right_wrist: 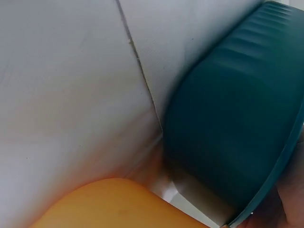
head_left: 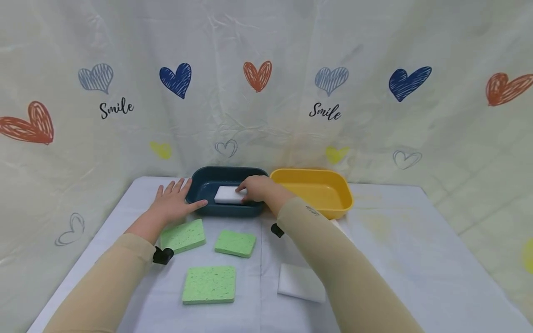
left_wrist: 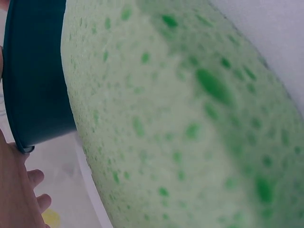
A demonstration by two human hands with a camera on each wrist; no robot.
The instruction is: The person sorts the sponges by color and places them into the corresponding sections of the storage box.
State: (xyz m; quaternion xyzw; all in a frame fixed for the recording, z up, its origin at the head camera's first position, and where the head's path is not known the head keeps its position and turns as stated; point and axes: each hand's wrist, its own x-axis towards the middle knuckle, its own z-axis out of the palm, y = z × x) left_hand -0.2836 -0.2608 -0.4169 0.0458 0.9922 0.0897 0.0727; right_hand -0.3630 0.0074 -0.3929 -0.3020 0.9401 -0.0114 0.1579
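Observation:
A white sponge (head_left: 227, 195) lies in the dark teal tray (head_left: 225, 212) at the back of the table. My right hand (head_left: 259, 187) reaches over the tray's right side and grips the right end of this sponge; part of the grip is hidden. At the left end of the tray, my left hand (head_left: 172, 202) has its fingers spread and its thumb at the rim. Below that hand sits a green sponge (head_left: 185, 237), which fills much of the left wrist view. The right wrist view shows the outside of the teal tray (right_wrist: 228, 109).
Right of the teal tray stands a yellow tray (head_left: 316, 189). Two more green sponges (head_left: 236, 243) lie nearer the front. Another white sponge (head_left: 300, 282) is partly behind the right forearm, and a white corner (head_left: 336, 225) shows below the yellow tray. A printed curtain (head_left: 291, 134) hangs behind.

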